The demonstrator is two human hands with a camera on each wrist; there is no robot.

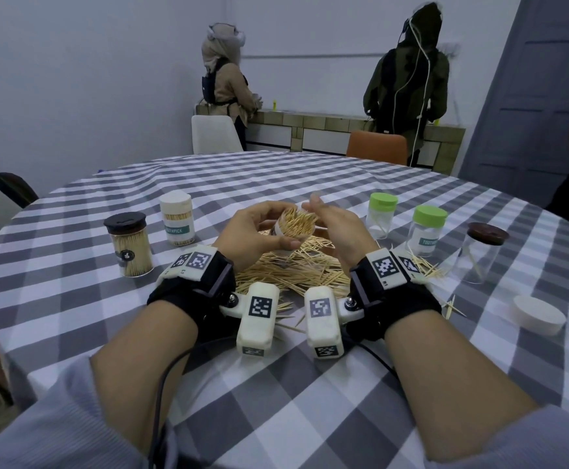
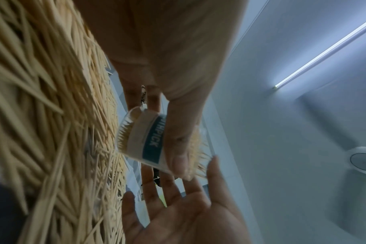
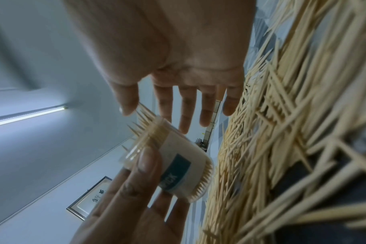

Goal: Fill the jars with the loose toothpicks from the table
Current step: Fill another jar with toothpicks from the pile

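Note:
My left hand [image 1: 269, 228] grips a clear labelled jar [image 1: 291, 230] tilted over the table, its open mouth crammed with toothpicks that stick out. The left wrist view has my thumb [image 2: 178, 148] lying across the jar [image 2: 144, 140]. My right hand [image 1: 327, 218] is held flat beside the jar's mouth with straight fingers [image 3: 186, 107], close to the protruding tips, holding nothing. The jar [image 3: 178, 166] is below those fingers in the right wrist view. A loose toothpick pile [image 1: 296, 269] lies on the checked tablecloth under both hands.
At the left stand a full dark-lidded jar [image 1: 129, 245] and a full white-lidded jar [image 1: 177, 220]. At the right stand two green-lidded jars [image 1: 381, 216] [image 1: 425, 235] and a brown-lidded jar [image 1: 482, 253], each nearly empty, plus a white lid [image 1: 538, 314]. Two people stand at the far counter.

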